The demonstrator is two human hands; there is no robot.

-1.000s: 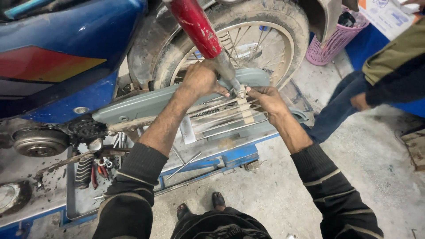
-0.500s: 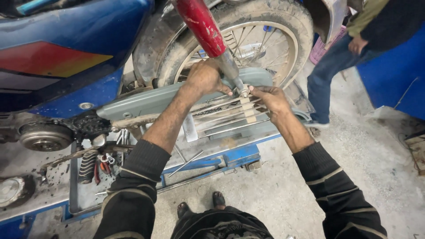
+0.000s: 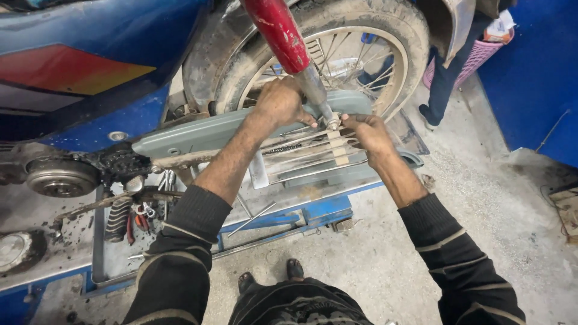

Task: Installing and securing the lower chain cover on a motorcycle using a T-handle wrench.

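A blue motorcycle stands on a lift, its muddy rear wheel (image 3: 385,24) at the top. A red shock absorber (image 3: 278,31) runs down to a metal lower mount (image 3: 330,120) at the wheel's axle. My left hand (image 3: 278,102) grips the grey chain cover (image 3: 198,133) and the shock's lower end. My right hand (image 3: 367,131) pinches the mount's bolt area from the right; whether it holds a small part is hidden by the fingers. Below both hands lies a chrome wire rack (image 3: 313,157).
Tools lie in a tray (image 3: 129,219) on the blue lift platform (image 3: 313,213). A sprocket and engine parts (image 3: 63,176) sit at left. Another person's leg (image 3: 445,78) and a pink basket (image 3: 475,57) are at upper right, beside a blue wall (image 3: 536,72).
The view has shifted slightly and the other person has stepped away toward the back. Both my hands stay at the shock's lower mount.
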